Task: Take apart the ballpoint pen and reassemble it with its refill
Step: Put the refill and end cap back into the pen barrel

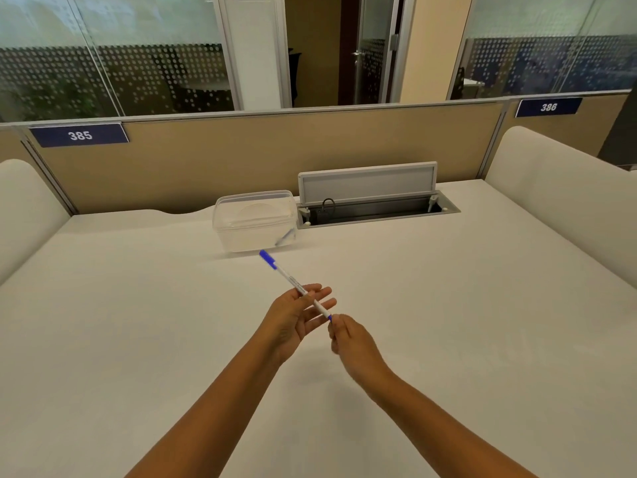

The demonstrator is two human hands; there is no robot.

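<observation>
A white ballpoint pen (289,279) with a blue cap at its far end and a blue plug at its near end is held in the air over the white desk (448,322). My left hand (293,319) grips the barrel around its middle, palm turned up, fingers partly spread. My right hand (351,343) pinches the blue near end of the pen with its fingertips. The pen points away from me and to the left. The refill is hidden inside the barrel.
A clear plastic box (255,220) with a lid stands at the back of the desk, just beyond the pen's cap. To its right a cable hatch (375,201) stands open. A beige partition (241,157) closes the desk's far side.
</observation>
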